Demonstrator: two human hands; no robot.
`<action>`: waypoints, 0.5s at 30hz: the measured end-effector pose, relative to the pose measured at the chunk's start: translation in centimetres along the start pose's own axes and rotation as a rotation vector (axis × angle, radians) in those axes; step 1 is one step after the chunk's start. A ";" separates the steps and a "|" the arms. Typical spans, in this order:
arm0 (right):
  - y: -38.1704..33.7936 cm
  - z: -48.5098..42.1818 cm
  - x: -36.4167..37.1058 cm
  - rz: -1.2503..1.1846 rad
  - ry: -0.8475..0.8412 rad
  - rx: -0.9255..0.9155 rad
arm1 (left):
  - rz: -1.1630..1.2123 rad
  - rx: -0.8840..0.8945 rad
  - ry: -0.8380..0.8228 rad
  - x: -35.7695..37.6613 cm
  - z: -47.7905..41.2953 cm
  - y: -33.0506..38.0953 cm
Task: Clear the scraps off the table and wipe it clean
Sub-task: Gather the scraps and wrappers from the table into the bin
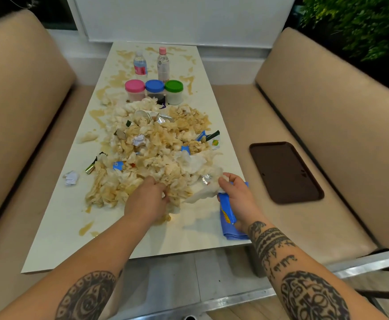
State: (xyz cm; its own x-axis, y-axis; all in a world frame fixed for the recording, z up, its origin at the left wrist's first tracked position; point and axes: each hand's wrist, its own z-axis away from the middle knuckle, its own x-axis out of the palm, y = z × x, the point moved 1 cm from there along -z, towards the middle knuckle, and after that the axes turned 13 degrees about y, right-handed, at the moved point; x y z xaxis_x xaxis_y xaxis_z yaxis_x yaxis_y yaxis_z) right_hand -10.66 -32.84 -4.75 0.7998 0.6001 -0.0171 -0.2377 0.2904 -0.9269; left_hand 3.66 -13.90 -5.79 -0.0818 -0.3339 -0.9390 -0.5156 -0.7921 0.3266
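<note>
A big heap of stained, crumpled tissues and wrapper scraps (156,148) covers the middle of the white table (62,239). My left hand (146,199) grips a clump of soiled tissue at the heap's near edge. My right hand (237,195) pinches white tissue at the heap's right corner, above a blue cloth (231,229) and a blue wrapper (226,207) lying at the table's right edge. A lone crumpled white paper (71,177) lies left of the heap. Brown spill stains (86,228) mark the tabletop near and far.
Three jars with pink (134,90), blue (154,88) and green (174,91) lids stand behind the heap, with two water bottles (140,65) further back. A dark brown tray (286,172) lies on the right beige bench. Another beige bench runs along the left.
</note>
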 end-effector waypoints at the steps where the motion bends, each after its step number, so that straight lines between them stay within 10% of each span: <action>1: 0.1 -0.3 -0.2 -0.036 0.001 0.020 | 0.012 -0.001 0.009 0.0 0.0 0.1; 15: -1.0 0.9 6.5 -0.315 -0.148 0.277 | 1.263 -0.788 0.228 -7.2 3.7 -1.8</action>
State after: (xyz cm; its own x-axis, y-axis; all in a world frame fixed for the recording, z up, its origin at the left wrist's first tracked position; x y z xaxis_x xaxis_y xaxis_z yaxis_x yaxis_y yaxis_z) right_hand -5.75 -28.58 -3.55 0.7742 0.5443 0.3229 -0.1496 0.6532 -0.7423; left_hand 1.98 -8.17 -0.03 0.0596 -0.9982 0.0085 0.3740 0.0302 0.9269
